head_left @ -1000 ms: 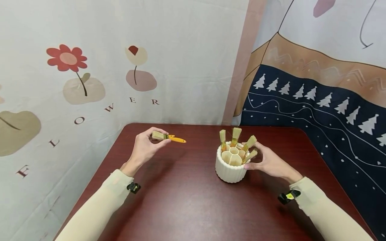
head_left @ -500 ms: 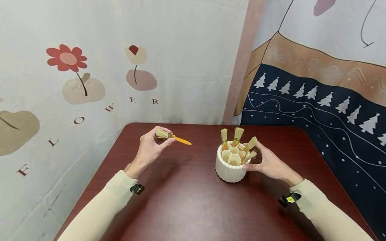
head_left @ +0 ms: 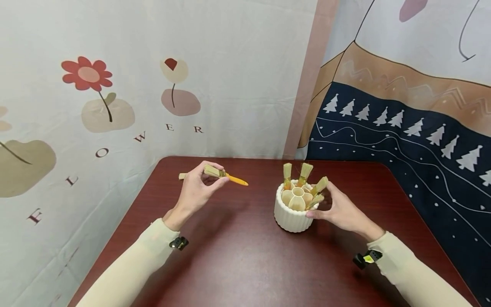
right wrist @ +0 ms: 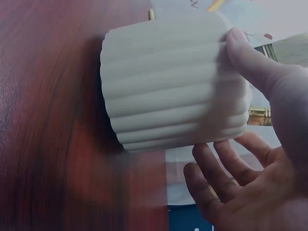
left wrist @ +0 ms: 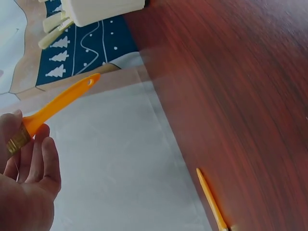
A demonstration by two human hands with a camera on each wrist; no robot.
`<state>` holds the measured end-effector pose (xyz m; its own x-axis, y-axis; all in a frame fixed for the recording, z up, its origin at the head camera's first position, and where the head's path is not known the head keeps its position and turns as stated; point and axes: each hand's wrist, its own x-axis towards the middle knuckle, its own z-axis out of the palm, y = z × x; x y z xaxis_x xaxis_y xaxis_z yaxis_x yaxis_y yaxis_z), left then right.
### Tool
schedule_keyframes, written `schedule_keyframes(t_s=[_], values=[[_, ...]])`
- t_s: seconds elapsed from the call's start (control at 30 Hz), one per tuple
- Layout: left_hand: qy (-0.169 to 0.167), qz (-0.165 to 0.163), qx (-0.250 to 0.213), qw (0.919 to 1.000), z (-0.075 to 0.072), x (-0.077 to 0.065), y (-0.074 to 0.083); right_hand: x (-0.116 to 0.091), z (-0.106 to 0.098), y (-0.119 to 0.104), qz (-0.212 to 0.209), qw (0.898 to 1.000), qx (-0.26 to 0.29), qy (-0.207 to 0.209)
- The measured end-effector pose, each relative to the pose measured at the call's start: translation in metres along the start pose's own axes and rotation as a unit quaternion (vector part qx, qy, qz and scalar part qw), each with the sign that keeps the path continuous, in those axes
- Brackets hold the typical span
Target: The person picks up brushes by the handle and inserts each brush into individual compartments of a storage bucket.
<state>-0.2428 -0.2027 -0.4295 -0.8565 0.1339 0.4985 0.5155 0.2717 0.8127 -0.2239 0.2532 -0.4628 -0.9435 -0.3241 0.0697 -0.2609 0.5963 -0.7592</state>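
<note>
In the head view my left hand [head_left: 194, 190] pinches a paintbrush [head_left: 236, 179] above the table's far left part. Its pale bristles point left and its yellow handle points right, slightly down. The left wrist view has the same paintbrush [left wrist: 60, 103], held near the metal band. A white ribbed brush holder [head_left: 288, 218] stands right of centre, with several paintbrushes upright or leaning in it, bristles up. My right hand [head_left: 342, 209] grips its right side, thumb at the near rim. The holder's ribbed wall [right wrist: 168, 91] fills much of the right wrist view; other fingers touch its side.
Another paintbrush [left wrist: 210, 198] lies on the dark red table [head_left: 245, 264], mostly behind my left hand in the head view. Front compartments and the central tube of the holder contain no brush. Printed cloths [head_left: 245, 76] hang behind the table and to its right.
My left hand has moved a little to the right with the paintbrush, uncovering the bristles of the brush behind it. My right hand stays at the holder, which has turned slightly.
</note>
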Motion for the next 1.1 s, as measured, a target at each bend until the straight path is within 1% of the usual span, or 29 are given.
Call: schedule_keyframes(t_s=[0.07,0.27,0.53,0.63,0.9,1.1], values=[[-0.001,0.0,-0.006,1.0,0.003,-0.001,0.003,-0.001,0.001,-0.001,-0.002,1.0,-0.005,0.007],[-0.002,0.007,-0.018,0.9998,0.011,0.0,0.013,-0.003,0.005,-0.004,-0.002,1.0,0.002,0.015],[0.01,0.043,-0.016,0.9989,0.022,0.002,0.028,-0.005,0.009,-0.006,0.006,1.0,0.005,0.024],[0.009,0.053,-0.019,0.9984,0.026,0.003,0.034,-0.006,0.009,-0.007,0.007,1.0,0.007,0.029],[0.006,0.061,-0.018,0.998,0.041,0.004,0.042,-0.008,0.01,-0.009,0.01,0.999,0.0,0.037],[-0.01,0.063,-0.027,0.9976,0.053,0.006,0.046,-0.008,0.01,-0.01,0.008,0.999,0.002,0.038]])
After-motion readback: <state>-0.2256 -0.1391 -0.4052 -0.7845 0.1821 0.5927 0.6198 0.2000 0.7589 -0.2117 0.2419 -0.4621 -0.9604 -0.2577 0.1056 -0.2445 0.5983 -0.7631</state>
